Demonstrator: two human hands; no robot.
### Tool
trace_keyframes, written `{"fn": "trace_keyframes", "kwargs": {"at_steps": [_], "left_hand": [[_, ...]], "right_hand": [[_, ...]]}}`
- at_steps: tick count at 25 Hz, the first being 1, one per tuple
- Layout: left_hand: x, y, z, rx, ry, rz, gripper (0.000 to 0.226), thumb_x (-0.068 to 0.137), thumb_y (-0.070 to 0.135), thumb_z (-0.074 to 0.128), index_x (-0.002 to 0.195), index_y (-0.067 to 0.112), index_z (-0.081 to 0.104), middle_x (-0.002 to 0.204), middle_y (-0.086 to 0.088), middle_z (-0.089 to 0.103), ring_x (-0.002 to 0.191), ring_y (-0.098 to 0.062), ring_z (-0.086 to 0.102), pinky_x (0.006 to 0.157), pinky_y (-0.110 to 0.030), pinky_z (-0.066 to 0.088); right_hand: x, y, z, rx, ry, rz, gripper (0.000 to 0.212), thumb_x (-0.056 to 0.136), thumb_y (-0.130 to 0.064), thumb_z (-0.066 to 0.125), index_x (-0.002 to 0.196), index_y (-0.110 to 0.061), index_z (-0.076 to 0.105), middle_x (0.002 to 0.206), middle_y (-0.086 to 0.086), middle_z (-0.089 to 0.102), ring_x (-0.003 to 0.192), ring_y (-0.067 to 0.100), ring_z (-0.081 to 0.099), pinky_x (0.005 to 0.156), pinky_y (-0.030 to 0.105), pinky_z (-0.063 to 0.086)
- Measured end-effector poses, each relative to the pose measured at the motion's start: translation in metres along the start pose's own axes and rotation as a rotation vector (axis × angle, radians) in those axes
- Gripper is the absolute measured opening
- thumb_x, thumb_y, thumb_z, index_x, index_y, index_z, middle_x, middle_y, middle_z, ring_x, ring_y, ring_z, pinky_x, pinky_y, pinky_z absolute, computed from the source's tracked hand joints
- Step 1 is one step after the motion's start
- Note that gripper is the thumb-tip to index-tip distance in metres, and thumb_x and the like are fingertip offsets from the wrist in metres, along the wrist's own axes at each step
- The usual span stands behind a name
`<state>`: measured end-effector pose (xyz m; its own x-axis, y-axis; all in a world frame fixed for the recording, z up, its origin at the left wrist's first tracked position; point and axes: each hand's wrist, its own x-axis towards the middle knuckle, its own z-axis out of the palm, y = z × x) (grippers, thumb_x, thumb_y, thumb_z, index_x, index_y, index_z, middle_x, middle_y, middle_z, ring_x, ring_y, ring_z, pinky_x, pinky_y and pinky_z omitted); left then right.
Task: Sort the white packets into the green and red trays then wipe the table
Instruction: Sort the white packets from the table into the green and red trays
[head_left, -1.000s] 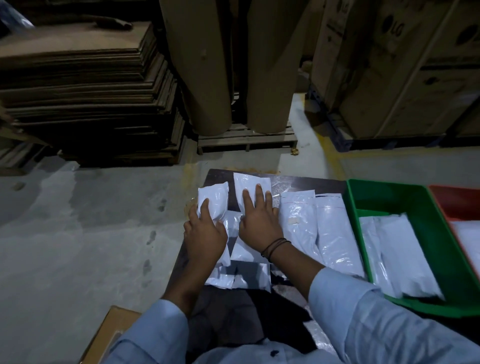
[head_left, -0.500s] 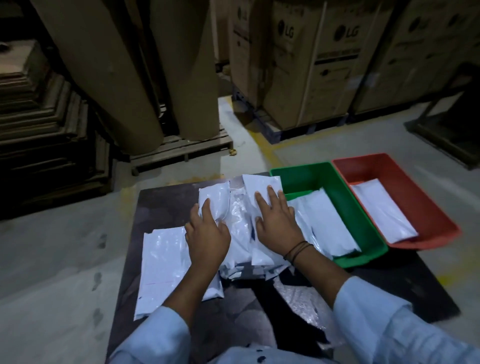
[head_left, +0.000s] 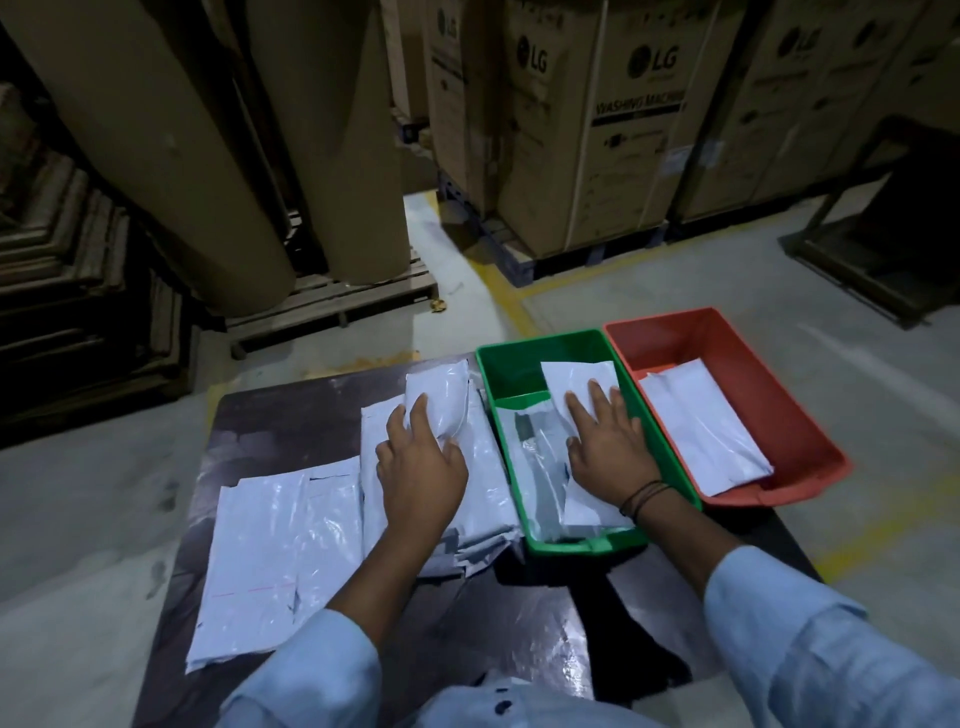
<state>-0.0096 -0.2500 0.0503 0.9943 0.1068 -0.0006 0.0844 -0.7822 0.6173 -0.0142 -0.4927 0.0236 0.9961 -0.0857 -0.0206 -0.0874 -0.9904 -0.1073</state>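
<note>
Flatly — left hand (head_left: 421, 467) on pile (head_left: 491, 483), right hand (head_left: 610, 452) (packet (head_left: 576, 376) half-hidden) in green tray (head_left: 522, 369).

Light blue shirt sleeves (head_left: 311, 670); dark cord bands (head_left: 641, 496) on right wrist; perhaps dark buttons (head_left: 503, 705).

Packets (head_left: 270, 551) left of trays (head_left: 587, 546)

R hand (head_left: 608, 449) left the pile (head_left: 483, 499) w/ one white packet (head_left: 576, 379); now presses it flat inside green tray (head_left: 519, 366).
</note>
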Motion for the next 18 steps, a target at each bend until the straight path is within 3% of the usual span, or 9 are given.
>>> {"fn": "trace_keyframes", "kwargs": {"at_steps": [3,7,15,18], "left_hand": [[-0.001,0.017,0.010,0.017,0.007,0.001,0.065,0.098,0.031,0.055,0.156,0.027,0.027,0.163,-0.007,0.023,0.135,-0.040,0.036,0.112,-0.050,0.034],[-0.003,0.033,0.018,0.035,0.037,-0.030,0.065,0.099,0.032,0.055,0.157,0.028,0.026,0.164,-0.007,0.022,0.137,-0.039,0.035,0.112,-0.050,0.033],[-0.014,0.062,0.041,0.024,0.040,-0.037,0.066,0.098,0.032,0.055,0.157,0.028,0.026,0.163,-0.007,0.020,0.137,-0.039,0.034,0.113,-0.051,0.032],[-0.017,0.081,0.055,-0.017,0.019,-0.021,0.066,0.099,0.032,0.054,0.158,0.027,0.024,0.163,-0.009,0.018,0.138,-0.039,0.033,0.114,-0.049,0.029]], "right_hand": [[0.021,0.018,0.008,-0.074,-0.025,-0.020,0.068,0.097,-0.036,0.044,0.157,-0.019,0.018,0.165,0.016,0.009,0.149,0.044,0.007,0.115,0.057,0.020],[0.042,0.032,0.038,-0.105,-0.231,-0.054,0.069,0.097,-0.036,0.042,0.156,-0.011,0.017,0.163,0.022,0.007,0.149,0.045,0.003,0.122,0.055,0.005],[0.042,0.039,0.062,-0.045,-0.329,-0.077,0.067,0.102,-0.039,0.034,0.156,-0.006,0.012,0.163,0.025,0.002,0.149,0.046,0.001,0.121,0.052,0.011],[0.042,0.044,0.044,0.027,-0.266,-0.129,0.059,0.102,-0.037,0.036,0.152,-0.007,0.025,0.161,0.024,0.014,0.148,0.044,0.010,0.121,0.052,0.015]]}}
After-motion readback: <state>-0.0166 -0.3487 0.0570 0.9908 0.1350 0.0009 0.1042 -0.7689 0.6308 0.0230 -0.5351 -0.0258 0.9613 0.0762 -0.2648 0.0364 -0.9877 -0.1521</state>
